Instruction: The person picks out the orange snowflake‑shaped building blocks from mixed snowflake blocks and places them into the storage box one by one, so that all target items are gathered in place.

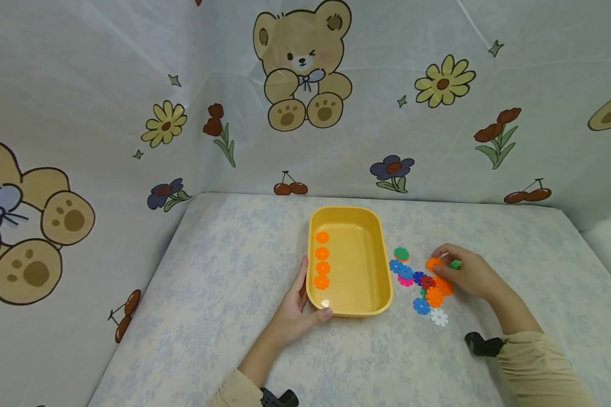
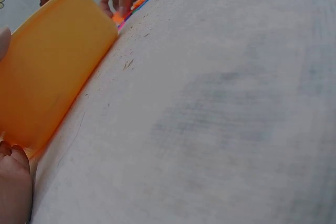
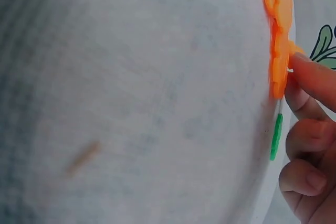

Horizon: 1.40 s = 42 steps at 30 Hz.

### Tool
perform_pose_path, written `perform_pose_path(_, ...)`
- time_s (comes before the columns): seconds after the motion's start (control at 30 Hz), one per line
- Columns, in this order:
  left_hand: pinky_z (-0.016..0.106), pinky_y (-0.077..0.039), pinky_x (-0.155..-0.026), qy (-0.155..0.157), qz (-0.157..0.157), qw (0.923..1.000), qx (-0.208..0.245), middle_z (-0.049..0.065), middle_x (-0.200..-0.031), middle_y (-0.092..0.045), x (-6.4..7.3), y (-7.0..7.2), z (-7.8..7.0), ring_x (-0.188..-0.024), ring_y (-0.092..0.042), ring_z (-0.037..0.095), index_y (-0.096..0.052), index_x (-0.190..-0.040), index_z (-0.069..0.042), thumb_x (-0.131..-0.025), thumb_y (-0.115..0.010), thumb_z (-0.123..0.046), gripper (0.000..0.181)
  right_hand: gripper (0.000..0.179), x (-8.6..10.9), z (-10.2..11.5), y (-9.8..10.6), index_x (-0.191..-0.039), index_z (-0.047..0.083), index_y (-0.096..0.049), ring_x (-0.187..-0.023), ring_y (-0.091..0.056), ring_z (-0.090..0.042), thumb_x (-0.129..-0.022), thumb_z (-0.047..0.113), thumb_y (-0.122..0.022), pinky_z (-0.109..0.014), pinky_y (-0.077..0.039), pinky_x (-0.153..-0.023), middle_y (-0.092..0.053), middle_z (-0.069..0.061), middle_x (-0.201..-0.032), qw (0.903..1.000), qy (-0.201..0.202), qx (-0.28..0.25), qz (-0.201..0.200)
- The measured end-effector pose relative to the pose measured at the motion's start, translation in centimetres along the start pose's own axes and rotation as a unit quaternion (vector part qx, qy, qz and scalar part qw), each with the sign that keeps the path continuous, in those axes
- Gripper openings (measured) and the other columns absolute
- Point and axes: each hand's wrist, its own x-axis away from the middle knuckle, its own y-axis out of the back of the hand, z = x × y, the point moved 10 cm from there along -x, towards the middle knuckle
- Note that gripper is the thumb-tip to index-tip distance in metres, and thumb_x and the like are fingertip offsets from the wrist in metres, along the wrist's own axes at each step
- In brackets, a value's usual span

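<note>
A yellow plastic tray [image 1: 361, 265] lies on the table with a column of several orange flower-shaped discs [image 1: 322, 253] along its left inside. My left hand [image 1: 289, 321] grips the tray's near left corner, thumb on the rim and fingers along the outer side. To the right of the tray, my right hand [image 1: 463, 274] pinches an orange flower-shaped disc [image 1: 433, 263] between thumb and forefinger, just above a loose pile. That pile includes orange discs [image 1: 434, 297], blue discs [image 1: 421, 306], a dark red disc [image 1: 427, 282] and a white disc [image 1: 439, 317]. A green disc [image 3: 276, 137] lies beneath the right hand.
A pale mottled cloth covers the table [image 1: 209, 282]. Behind and to the left hangs a white curtain [image 1: 387, 34] printed with bears and flowers. Black wrist-camera mounts [image 1: 483, 343] sit by both sleeves. A green disc [image 1: 401, 253] lies at the pile's far side.
</note>
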Motion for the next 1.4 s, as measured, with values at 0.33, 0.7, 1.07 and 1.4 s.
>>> perform_pose_path(0.33,0.025,-0.017,-0.122,-0.002,0.004,1.0000,0.002,-0.017,-0.165,0.000,0.0,0.0,-0.2,-0.154,-0.008,0.006,-0.001,-0.158,-0.039,-0.085,-0.079,-0.013,0.110,0.048,0.4,5.4,1.5,-0.129,0.016,-0.067,-0.105,-0.057,-0.029,-0.092,0.046,-0.068,-0.027,-0.057,-0.073,-0.068,-0.013,-0.119,0.9958,0.004,-0.086,-0.031)
perform_pose_path(0.7,0.023,-0.018,-0.122,-0.005,0.006,1.0000,0.003,-0.017,-0.166,0.001,-0.1,-0.2,-0.3,-0.153,-0.008,0.005,0.000,-0.159,-0.034,-0.086,-0.078,-0.013,0.109,0.042,0.4,16.8,-1.3,-0.121,0.020,-0.073,-0.069,-0.056,-0.025,-0.084,0.039,-0.078,-0.023,-0.046,-0.052,-0.071,-0.003,-0.100,0.9830,0.075,-0.167,0.008)
perform_pose_path(1.07,0.028,-0.019,-0.122,0.012,0.012,0.9999,-0.001,-0.018,-0.165,0.002,0.0,-0.2,-0.1,-0.153,-0.008,0.005,0.000,-0.158,-0.039,-0.086,-0.079,-0.021,0.108,0.028,0.5,22.1,-8.8,-0.113,0.008,-0.076,-0.070,-0.059,-0.012,-0.086,0.016,-0.077,-0.020,-0.050,-0.061,-0.073,0.008,-0.083,0.9711,0.167,-0.101,0.138)
perform_pose_path(1.4,0.022,-0.018,-0.121,0.007,0.015,0.9998,0.008,-0.018,-0.165,0.004,0.1,-0.2,-0.3,-0.153,-0.005,0.004,0.000,-0.157,-0.041,-0.086,-0.079,-0.020,0.109,0.020,0.4,23.3,-11.9,-0.100,0.009,-0.080,-0.064,-0.056,-0.008,-0.081,0.011,-0.082,-0.021,-0.051,-0.061,-0.065,0.010,-0.070,0.9665,0.201,-0.030,0.157)
